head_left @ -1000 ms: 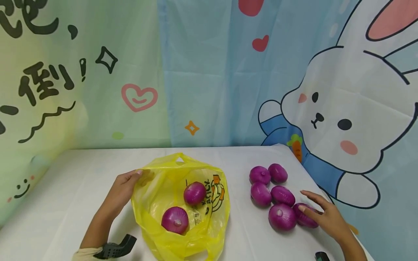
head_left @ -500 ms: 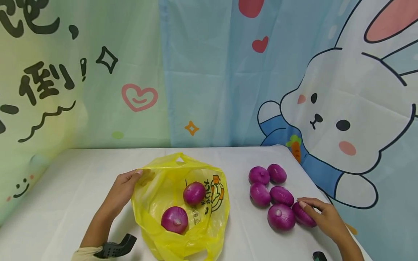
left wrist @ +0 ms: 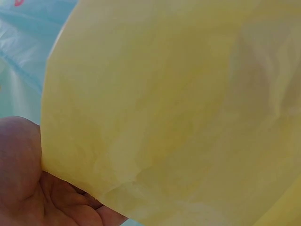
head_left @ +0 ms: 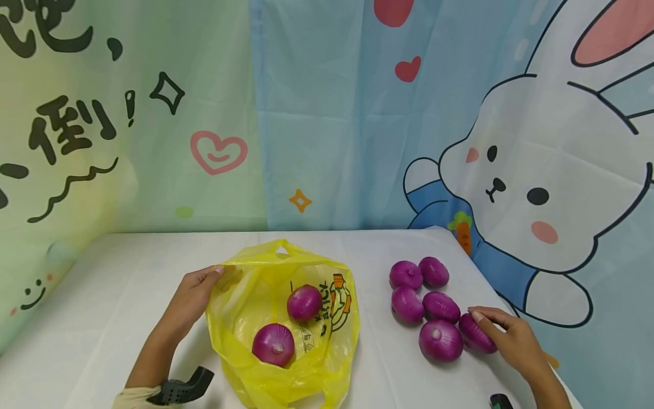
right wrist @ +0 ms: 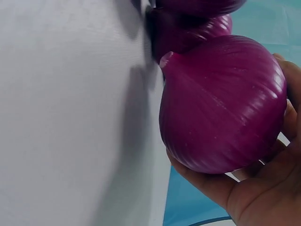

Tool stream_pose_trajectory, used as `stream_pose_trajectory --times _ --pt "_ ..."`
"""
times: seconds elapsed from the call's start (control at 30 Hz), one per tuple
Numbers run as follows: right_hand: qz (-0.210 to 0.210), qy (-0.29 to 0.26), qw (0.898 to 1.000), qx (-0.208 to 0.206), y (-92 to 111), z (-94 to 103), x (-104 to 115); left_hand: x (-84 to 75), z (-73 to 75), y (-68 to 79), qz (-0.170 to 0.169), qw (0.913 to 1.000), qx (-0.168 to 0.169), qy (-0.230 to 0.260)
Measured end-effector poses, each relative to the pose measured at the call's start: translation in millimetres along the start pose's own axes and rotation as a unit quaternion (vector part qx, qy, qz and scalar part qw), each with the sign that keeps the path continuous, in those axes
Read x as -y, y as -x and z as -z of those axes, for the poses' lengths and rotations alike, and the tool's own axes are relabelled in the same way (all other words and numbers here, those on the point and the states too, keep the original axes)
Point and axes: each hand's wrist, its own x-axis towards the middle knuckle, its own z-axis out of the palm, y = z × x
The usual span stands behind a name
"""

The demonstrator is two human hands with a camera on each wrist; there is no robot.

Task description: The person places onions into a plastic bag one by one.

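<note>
A yellow plastic bag (head_left: 235, 363) lies with its mouth spread on the table, two purple onions inside: a larger onion (head_left: 273, 345) in front and a smaller onion (head_left: 304, 303) behind. My left hand (head_left: 191, 298) grips the bag's upper left edge; in the left wrist view the yellow film hides part of the fingers. At the right, my right hand (head_left: 513, 338) holds the rightmost purple onion (right wrist: 223, 103), thumb on one side and fingers round the other. That onion sits beside a large onion (head_left: 441, 341) at the front of the group.
Several more purple onions cluster at the right, among them a far onion (head_left: 434, 272). White cloth covers the table (head_left: 128, 272), whose right edge runs close by my right hand. A printed curtain (head_left: 317, 113) hangs behind the table.
My right hand's spread fingers have come down and closed round the rightmost onion, which has shifted only slightly. The left hand and the bag hold their place.
</note>
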Motion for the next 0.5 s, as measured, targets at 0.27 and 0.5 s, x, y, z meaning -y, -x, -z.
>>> stream_pose_trajectory --times 0.27,0.5 --pt "0.001 -0.013 1.000 -0.023 -2.1 7.2 14.8 -1.5 0.9 1.0 0.002 1.0000 0.003 0.000" --pt "0.051 -0.008 0.997 -0.054 -6.9 16.6 32.8 -1.8 0.9 0.5 0.005 1.0000 0.003 -0.001"
